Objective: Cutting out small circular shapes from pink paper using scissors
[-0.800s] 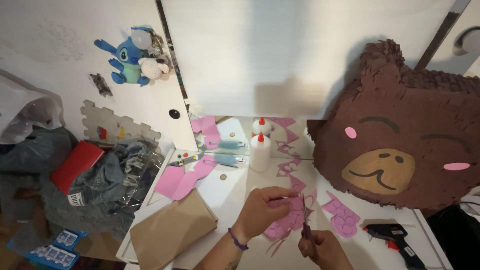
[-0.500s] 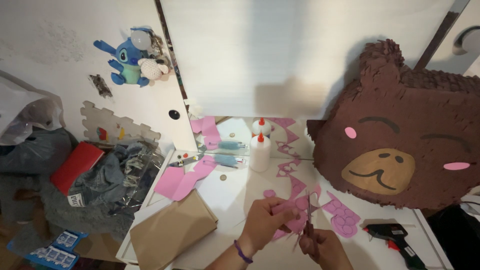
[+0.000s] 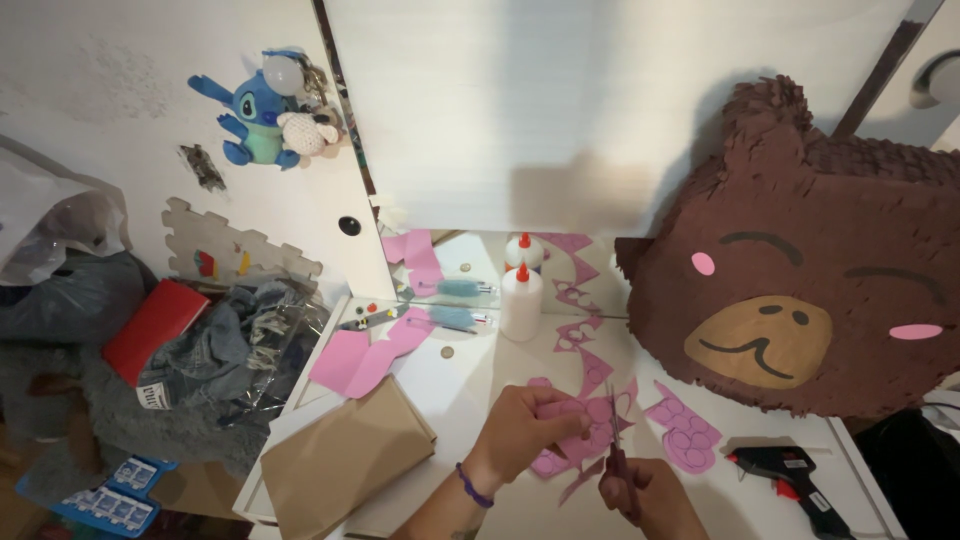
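Left hand (image 3: 525, 420) is grasping pink paper (image 3: 585, 435) near the front edge of the surface (image 3: 470, 375), fingers curled over the sheet's left part. Right hand (image 3: 650, 490) is clenching around scissors (image 3: 615, 450), handles inside the fist, blades pointing away from the person and lying across the paper. Both hands are sitting close together, the paper between them. A purple band is circling the left wrist.

Just right of the scissors, a pink cut-out (image 3: 685, 435) with rounded shapes is lying flat. A black and red glue gun (image 3: 790, 475) is resting at the front right corner. A brown bear piñata (image 3: 800, 290) is filling the right side, leaning over the surface's right edge.

Toward the back edge, two white glue bottles (image 3: 522, 295) with red caps are standing upright, one just behind the other; contents cannot be told. Pink zigzag strips (image 3: 580, 310) are trailing beside them. More pink sheets (image 3: 365, 355) are lying at the left edge, and a brown paper bag (image 3: 345, 460) is overhanging the front left corner; what is inside it is hidden.

Left of the surface, a pile of clothes (image 3: 200, 370) is heaping up. A blue plush (image 3: 260, 120) is hanging on the wall.
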